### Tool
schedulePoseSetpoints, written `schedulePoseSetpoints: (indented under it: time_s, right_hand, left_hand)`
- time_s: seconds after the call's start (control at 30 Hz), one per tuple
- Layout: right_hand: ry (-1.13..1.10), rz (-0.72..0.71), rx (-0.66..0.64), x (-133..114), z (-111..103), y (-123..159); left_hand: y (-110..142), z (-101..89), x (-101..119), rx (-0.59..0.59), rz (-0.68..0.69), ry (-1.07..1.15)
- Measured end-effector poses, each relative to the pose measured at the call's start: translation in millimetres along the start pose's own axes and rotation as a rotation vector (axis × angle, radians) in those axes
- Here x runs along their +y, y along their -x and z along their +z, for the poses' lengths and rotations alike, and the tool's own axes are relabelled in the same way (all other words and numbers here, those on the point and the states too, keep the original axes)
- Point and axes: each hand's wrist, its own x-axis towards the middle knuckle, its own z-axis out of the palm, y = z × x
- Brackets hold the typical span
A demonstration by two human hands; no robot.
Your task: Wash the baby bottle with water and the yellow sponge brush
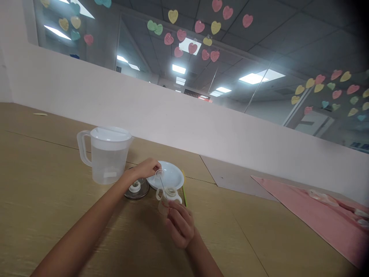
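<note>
Left hand (pixel 145 168) pinched tight on a small clear ring (pixel 158 175) trailing a thin rod (pixel 163 185), right hand (pixel 180 225) wrapped round a two-handled plastic cup (pixel 165 204) over the counter (pixel 230 238) beside a white plate (pixel 171 174), and one slip of that pinch could drop the ring or knock the plate!

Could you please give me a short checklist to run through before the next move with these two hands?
1. Two-handled clear cup gripped in the right hand: ok.
2. Thin rod held by the left hand, its lower end at the cup's mouth: ok.
3. Rod's tip actually inside the cup: cannot tell.
4. Lid seated on the plastic jug: ok.
5. Liquid in the cup: cannot tell.
6. White plate lying flat on the table, right by the left hand: ok.
</note>
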Motion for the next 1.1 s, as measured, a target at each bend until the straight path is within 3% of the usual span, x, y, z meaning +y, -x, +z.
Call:
schedulePoseSetpoints:
  time_s: [0.1,0.23,0.4,0.63,0.8,1.1]
  right_hand:
    - [-0.003,0.008,0.128,0,-3,-8]
    - [0.017,-0.019,0.165,2,-5,-17]
    - [0.043,0.143,0.262,2,-3,-26]
    - [0.046,0.285,0.237,9,-6,-27]
    - [0.105,0.287,0.274,11,-2,-24]
    - [0.113,0.264,0.229,12,7,-18]
  left_hand:
    - [0,-0.6,1,-0.008,-0.008,0.022]
    - [1,-1.5,4,-0.015,0.010,0.016]
    - [1,1.1,11,-0.041,0.077,0.028]
    - [1,6.7,27,-0.044,0.042,0.071]
    - [4,5.7,38,-0.022,0.042,0.041]
    - [2,8.5,45,0.002,0.075,-0.077]
